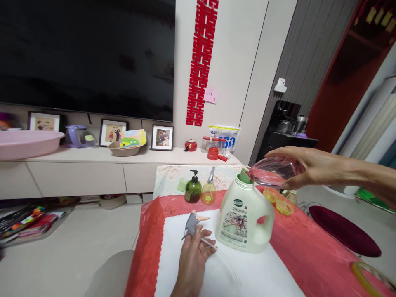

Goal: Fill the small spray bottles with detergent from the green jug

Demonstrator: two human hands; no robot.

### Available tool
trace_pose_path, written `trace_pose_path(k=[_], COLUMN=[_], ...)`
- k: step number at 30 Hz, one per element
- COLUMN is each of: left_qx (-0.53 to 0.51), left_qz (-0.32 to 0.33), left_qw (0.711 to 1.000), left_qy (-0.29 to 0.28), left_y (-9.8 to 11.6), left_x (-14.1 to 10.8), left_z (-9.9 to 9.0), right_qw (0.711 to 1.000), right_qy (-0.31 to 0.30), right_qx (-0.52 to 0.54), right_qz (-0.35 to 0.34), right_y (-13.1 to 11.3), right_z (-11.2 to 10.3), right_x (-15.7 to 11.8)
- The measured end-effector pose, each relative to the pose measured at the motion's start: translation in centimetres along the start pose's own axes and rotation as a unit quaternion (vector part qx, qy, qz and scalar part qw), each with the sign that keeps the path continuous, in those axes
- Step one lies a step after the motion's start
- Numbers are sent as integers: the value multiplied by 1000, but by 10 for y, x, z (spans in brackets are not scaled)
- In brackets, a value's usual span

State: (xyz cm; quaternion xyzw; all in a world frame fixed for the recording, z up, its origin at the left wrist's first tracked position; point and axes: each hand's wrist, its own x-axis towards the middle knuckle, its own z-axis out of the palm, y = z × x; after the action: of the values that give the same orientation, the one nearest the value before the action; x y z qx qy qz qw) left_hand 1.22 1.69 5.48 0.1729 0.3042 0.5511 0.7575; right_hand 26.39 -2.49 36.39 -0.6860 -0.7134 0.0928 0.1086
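Note:
My left hand (194, 251) is closed around a grey trigger spray head (192, 224), whose thin clear tube trails over the white sheet (176, 247). In my right hand (305, 167) a clear pinkish bottle (274, 171) is tilted on its side, its mouth at the green spout (245, 175) of a large pale green jug (239, 218). The jug stands upright on the sheet. Behind my left hand are a dark green pump bottle (193, 189) and a yellowish spray bottle (208, 192).
More yellow bottles (285, 203) stand behind the jug on the red cloth (293, 239). A roll of tape (374, 278) lies at the right edge. A maroon stool (345, 231) is beyond the table. Jars, picture frames and a pink basin (31, 144) line the back cabinet.

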Motion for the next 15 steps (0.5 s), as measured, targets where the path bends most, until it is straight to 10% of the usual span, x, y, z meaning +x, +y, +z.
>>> trace_pose_path(k=[15], left_qx=[6], left_qz=[-5], left_qw=[1000], left_qy=[1], left_y=[2], left_x=[-2], left_z=[3], right_qw=[975], right_qy=[12], right_qx=[-183], right_qz=[-123], right_y=[-4], right_z=[-10], right_x=[23])
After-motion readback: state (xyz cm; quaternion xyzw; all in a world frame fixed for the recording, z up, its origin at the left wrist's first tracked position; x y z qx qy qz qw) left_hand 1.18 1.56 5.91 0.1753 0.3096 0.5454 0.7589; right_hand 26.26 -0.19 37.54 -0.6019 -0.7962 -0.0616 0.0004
